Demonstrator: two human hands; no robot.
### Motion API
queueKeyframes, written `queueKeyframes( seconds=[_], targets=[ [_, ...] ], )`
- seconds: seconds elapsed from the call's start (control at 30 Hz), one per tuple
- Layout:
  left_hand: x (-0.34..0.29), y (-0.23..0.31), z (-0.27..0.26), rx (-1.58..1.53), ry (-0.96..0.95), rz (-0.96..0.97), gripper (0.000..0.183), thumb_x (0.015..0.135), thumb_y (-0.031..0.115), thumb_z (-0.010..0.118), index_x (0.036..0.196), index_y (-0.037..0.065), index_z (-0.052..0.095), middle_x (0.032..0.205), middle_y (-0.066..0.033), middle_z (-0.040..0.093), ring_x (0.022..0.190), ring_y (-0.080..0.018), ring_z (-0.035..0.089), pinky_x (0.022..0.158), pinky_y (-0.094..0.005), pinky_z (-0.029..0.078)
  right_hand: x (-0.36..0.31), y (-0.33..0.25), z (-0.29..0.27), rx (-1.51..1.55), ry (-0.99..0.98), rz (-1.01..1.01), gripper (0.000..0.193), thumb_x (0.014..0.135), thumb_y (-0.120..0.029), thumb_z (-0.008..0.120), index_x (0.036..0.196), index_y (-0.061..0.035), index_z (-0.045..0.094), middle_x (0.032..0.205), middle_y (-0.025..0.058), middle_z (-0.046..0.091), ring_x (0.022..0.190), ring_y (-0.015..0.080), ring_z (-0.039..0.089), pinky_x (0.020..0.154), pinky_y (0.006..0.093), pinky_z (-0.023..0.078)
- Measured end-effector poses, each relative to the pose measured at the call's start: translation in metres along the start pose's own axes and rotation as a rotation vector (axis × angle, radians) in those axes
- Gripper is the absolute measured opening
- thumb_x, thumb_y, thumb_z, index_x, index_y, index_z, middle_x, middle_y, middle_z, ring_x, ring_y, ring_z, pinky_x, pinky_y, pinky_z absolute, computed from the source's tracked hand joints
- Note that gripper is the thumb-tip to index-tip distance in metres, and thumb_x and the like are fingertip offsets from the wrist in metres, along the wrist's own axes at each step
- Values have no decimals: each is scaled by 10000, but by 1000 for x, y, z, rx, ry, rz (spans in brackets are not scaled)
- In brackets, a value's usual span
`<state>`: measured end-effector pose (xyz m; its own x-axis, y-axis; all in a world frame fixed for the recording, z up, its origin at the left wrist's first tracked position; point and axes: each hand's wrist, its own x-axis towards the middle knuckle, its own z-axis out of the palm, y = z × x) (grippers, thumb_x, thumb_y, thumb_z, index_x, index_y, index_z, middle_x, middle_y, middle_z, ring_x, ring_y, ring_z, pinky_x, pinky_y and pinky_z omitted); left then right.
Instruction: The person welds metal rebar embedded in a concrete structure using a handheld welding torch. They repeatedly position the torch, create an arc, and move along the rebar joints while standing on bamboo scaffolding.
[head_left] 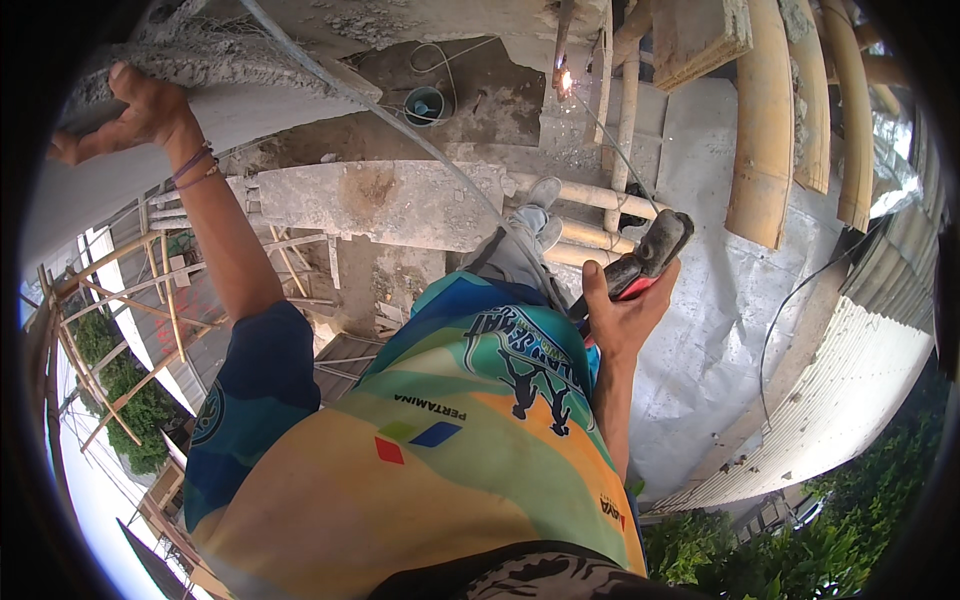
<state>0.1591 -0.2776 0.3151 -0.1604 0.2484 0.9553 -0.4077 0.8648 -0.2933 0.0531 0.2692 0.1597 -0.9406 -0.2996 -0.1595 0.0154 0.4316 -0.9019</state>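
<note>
My left hand (140,105) reaches up and grips the rough edge of a grey concrete slab (230,70) at the upper left; cord bracelets circle its wrist. My right hand (625,305) is closed on a black and red welding holder (652,250). A thin rod (612,140) runs from the holder up to a bright spark (565,82) at a metal piece near the top middle. A grey cable (400,125) crosses diagonally from the top left toward my waist. My shoes (545,200) rest on pale poles below me.
A stained concrete beam (380,200) spans the middle. Thick bamboo poles (765,120) stand at the upper right. A blue bucket (425,105) sits below, corrugated metal sheeting (860,390) lies at the right, and bamboo scaffolding (110,330) with greenery is far below left.
</note>
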Motion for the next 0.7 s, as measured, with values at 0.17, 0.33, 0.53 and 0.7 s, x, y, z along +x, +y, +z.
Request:
queueKeyframes(
  seconds=[0.17,0.33,0.53,0.7],
  targets=[
    [-10,-20,-1,-106,-9,-119,672,745,127,682,1304,91,311,1373,-182,290,1209,-291,378,998,-409,460,0,-3,0,-11,-11,30,705,698,-404,869,1124,10,489,858,114,583,768,230,571,703,360,481],
    [-10,-30,-3,43,-25,-9,696,757,152,699,1319,83,296,1369,-181,281,1179,-287,407,867,-359,539,0,-5,1,-11,1,20,699,699,-396,868,1127,8,492,865,117,589,773,234,579,709,363,486],
    [-8,-18,-1,-75,6,-62,729,799,312,734,1331,52,308,1322,-178,320,1206,-315,394,1045,-477,370,1,-4,4,15,8,18,748,699,-392,867,1195,22,491,915,130,604,820,243,590,756,376,489],
    [-3,-6,-2,-64,1,-19,791,810,406,728,1353,19,303,1283,-196,349,1233,-338,379,1067,-540,309,-3,4,3,-21,18,-34,812,705,-410,867,1254,27,460,944,126,596,860,252,591,791,393,489]
  ],
)
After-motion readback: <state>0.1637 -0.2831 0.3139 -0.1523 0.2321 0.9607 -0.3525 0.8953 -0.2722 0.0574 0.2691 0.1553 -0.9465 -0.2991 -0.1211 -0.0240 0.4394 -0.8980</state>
